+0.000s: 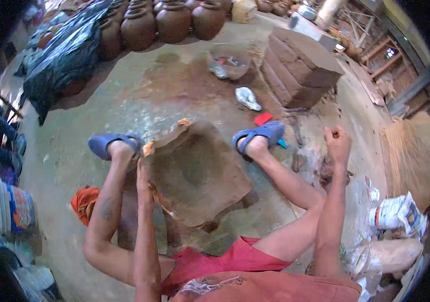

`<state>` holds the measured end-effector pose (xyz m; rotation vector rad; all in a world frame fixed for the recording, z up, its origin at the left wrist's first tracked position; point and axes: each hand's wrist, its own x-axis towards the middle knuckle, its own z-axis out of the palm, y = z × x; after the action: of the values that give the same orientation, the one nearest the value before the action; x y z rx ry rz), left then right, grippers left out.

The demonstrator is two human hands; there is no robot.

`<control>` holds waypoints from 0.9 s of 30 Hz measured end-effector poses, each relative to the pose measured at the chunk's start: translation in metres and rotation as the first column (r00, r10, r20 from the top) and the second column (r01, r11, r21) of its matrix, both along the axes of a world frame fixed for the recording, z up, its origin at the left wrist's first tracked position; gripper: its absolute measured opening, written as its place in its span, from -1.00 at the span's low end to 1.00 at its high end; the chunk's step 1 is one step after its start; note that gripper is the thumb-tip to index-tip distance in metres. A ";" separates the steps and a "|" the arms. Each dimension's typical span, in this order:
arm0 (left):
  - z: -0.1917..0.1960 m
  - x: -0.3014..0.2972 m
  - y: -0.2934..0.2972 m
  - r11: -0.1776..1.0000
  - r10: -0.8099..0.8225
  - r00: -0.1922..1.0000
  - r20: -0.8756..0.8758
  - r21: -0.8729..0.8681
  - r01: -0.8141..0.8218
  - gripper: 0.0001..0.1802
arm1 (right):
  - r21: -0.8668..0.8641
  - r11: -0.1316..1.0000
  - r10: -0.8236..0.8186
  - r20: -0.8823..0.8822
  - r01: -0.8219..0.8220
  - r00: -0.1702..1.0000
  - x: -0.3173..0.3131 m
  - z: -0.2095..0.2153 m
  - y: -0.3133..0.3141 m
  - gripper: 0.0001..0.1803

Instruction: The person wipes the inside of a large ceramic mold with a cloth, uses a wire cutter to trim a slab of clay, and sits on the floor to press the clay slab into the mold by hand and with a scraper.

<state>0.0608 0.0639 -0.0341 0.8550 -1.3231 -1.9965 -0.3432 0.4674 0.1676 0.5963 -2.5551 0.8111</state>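
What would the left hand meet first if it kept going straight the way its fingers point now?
The left hand lies along the left edge of the clay slab, fingers pointing away from the body. Straight ahead it would likely meet the slab's torn upper-left corner, though depth is unclear.

The head camera looks steeply down, close over the slab (197, 173) on the floor (174, 85), pots (174, 20) at 12 o'clock.

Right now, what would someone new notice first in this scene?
The big brown clay slab on the floor between the person's feet, with the left hand on its edge. The right hand is raised in a fist to the right. Behind stand stacked clay blocks and a row of round pots.
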 end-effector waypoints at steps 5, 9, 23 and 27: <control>-0.028 -0.009 0.011 0.989 0.145 0.981 -0.130 -0.023 -0.149 -0.25 | 0.103 0.942 -0.302 -0.155 0.319 0.941 -0.048 -0.037 0.129 -0.70; -0.029 -0.013 0.020 0.965 0.262 0.965 0.018 0.018 -0.262 -0.21 | 0.696 0.678 -0.375 0.051 0.236 0.925 -0.072 -0.089 0.159 -0.68; -0.039 0.002 0.019 0.950 0.286 0.951 0.113 0.095 -0.297 -0.20 | 0.613 0.702 0.241 0.275 -0.363 0.931 -0.108 -0.267 -0.042 -0.62; -0.035 0.011 0.017 0.951 0.271 0.962 0.022 0.150 -0.272 -0.20 | 0.696 0.619 0.341 0.182 -0.366 0.922 -0.130 -0.252 -0.046 -0.68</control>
<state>0.0715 0.0812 -0.0691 1.0486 -1.0008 -1.8938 -0.4728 0.4217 -0.0846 1.3710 -2.7722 -0.1656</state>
